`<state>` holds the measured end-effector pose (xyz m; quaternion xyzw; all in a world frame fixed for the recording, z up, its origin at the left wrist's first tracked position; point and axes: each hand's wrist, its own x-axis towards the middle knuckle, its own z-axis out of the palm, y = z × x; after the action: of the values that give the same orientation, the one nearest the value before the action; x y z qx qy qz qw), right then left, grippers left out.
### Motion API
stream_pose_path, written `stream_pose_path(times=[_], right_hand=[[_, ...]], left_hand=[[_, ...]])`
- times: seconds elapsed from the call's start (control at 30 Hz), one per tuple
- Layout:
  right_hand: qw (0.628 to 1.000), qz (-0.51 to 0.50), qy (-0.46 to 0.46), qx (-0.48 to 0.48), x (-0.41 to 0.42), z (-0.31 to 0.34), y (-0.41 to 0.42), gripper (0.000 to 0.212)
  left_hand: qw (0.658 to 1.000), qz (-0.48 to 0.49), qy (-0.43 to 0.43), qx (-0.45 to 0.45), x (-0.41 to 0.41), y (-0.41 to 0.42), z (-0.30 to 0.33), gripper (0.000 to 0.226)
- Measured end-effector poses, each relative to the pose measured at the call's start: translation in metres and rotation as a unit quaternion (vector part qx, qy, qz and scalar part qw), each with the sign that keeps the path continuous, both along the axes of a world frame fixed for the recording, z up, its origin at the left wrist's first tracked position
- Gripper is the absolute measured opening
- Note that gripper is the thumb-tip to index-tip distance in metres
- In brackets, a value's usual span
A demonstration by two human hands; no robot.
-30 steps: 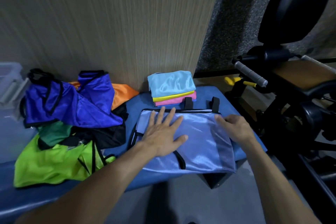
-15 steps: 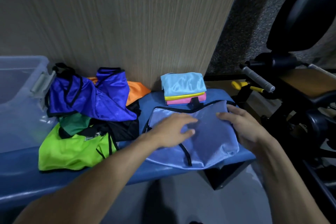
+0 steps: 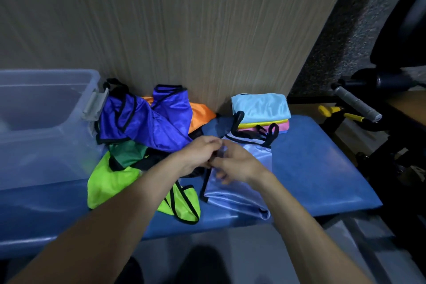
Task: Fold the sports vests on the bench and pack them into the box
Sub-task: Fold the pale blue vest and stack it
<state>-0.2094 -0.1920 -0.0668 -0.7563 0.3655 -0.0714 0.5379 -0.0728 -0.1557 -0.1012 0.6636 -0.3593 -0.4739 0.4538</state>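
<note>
Both grips pinched the pale-blue vest (image 3: 239, 193) edge — left hand (image 3: 200, 153) & right hand (image 3: 237, 163) together; best kept edges aligned, pressed flat on desk (image 3: 318, 168).

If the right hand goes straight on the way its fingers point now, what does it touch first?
Most likely the left hand: the right hand points leftward over the light blue vest, fingertips almost meeting it. Beyond lies the pile of unfolded vests. Depth is unclear.
</note>
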Motion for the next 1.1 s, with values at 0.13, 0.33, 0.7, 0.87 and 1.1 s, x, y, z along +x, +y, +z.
stream_pose_path(times=[0.13, 0.33, 0.7, 0.87, 1.1], right_hand=[[0.989, 0.035, 0.003, -0.144, -0.03, -0.002, -0.012, 0.031], [0.954, 0.122, 0.065, -0.266, -0.087, -0.015, -0.018, 0.032], [0.864, 0.06, 0.193, -0.461, -0.115, -0.036, 0.014, 0.034], [0.856, -0.001, 0.254, -0.45, -0.117, -0.044, 0.04, 0.028], [0.837, -0.004, 0.211, -0.505, -0.124, -0.053, 0.044, 0.029]], left_hand=[[0.995, 0.019, -0.097, 0.009, -0.003, -0.009, -0.008, 0.035], [0.982, 0.036, -0.185, -0.011, -0.003, -0.013, -0.021, 0.051], [0.971, 0.03, -0.225, -0.079, -0.013, 0.006, -0.021, 0.07], [0.958, 0.031, -0.269, -0.095, -0.018, 0.01, -0.023, 0.066], [0.951, 0.029, -0.298, -0.079, -0.022, 0.016, -0.025, 0.072]])
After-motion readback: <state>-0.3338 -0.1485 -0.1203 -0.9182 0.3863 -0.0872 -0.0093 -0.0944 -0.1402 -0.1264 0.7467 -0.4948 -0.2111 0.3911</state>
